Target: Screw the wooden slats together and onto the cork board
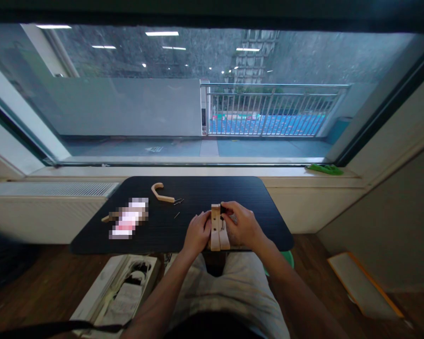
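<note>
A pale wooden piece [218,228], made of two flat slats side by side, stands on the near edge of the black table [233,188]. My left hand [197,233] is closed against its left side and holds it. My right hand [240,225] grips the right side, with fingertips pinched on a small dark part [223,208] at the top of the wood. What that dark part is I cannot make out.
A curved wooden hook [161,193] lies at the table's back left with small dark screws [178,202] beside it. A blurred pink and white packet [130,218] lies left. An open box [127,292] sits on the floor; a green object [325,169] rests on the sill.
</note>
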The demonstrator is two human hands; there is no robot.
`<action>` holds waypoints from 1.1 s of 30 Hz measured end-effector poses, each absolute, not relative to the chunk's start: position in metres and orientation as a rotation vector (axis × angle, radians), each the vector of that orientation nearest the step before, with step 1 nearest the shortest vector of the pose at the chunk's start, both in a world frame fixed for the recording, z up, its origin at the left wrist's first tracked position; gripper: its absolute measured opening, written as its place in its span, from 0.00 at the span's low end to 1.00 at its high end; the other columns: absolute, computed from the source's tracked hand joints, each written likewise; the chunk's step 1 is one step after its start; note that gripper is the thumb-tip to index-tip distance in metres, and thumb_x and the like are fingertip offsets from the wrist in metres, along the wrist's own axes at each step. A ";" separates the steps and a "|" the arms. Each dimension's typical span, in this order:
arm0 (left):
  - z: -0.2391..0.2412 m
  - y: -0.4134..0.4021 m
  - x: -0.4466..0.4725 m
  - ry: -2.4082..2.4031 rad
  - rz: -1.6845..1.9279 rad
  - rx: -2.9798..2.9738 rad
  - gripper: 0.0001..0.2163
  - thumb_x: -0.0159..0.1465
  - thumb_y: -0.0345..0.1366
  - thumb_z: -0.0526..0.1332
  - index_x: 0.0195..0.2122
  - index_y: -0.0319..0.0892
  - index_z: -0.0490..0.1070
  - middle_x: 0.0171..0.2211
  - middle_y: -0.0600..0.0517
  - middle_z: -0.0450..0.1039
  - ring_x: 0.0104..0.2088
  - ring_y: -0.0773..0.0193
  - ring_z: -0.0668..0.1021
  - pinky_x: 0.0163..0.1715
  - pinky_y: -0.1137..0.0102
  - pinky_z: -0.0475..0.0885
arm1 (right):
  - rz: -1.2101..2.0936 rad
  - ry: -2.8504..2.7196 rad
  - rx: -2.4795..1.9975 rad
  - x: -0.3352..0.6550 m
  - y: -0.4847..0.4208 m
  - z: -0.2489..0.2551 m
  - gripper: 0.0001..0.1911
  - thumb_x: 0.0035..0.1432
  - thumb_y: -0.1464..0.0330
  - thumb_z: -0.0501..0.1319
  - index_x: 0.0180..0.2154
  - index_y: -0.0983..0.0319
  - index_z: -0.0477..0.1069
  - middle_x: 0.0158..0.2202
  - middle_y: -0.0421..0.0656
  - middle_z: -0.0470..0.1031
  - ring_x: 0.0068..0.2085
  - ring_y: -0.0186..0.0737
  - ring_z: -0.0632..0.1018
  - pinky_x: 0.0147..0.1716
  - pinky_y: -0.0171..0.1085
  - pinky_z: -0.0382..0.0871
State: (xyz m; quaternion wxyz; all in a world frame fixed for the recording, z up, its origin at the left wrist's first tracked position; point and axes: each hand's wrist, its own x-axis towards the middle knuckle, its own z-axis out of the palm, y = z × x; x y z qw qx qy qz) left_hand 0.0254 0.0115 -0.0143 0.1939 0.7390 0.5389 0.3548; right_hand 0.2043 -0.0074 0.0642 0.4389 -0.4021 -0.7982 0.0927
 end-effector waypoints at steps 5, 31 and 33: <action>-0.015 0.011 0.026 1.516 1.001 2.084 0.17 0.66 0.34 0.50 0.53 0.40 0.69 0.51 0.44 0.75 0.54 0.52 0.73 0.59 0.51 0.62 | 0.217 -1.976 -1.004 0.205 -0.007 0.065 0.14 0.60 0.73 0.58 0.48 0.59 0.69 0.40 0.45 0.76 0.38 0.40 0.78 0.39 0.40 0.74; -0.020 0.012 0.025 1.502 1.026 2.072 0.17 0.65 0.34 0.50 0.53 0.42 0.70 0.50 0.45 0.75 0.53 0.54 0.74 0.56 0.53 0.64 | 0.069 -2.092 -1.060 0.209 -0.002 0.070 0.11 0.59 0.69 0.62 0.45 0.61 0.70 0.34 0.44 0.74 0.33 0.39 0.76 0.33 0.37 0.70; -0.020 0.012 0.026 1.500 1.029 2.073 0.17 0.66 0.34 0.50 0.53 0.42 0.70 0.50 0.45 0.75 0.53 0.54 0.74 0.56 0.53 0.64 | 0.049 -2.098 -1.056 0.210 -0.001 0.071 0.11 0.58 0.69 0.62 0.45 0.62 0.70 0.34 0.43 0.74 0.33 0.39 0.75 0.33 0.37 0.70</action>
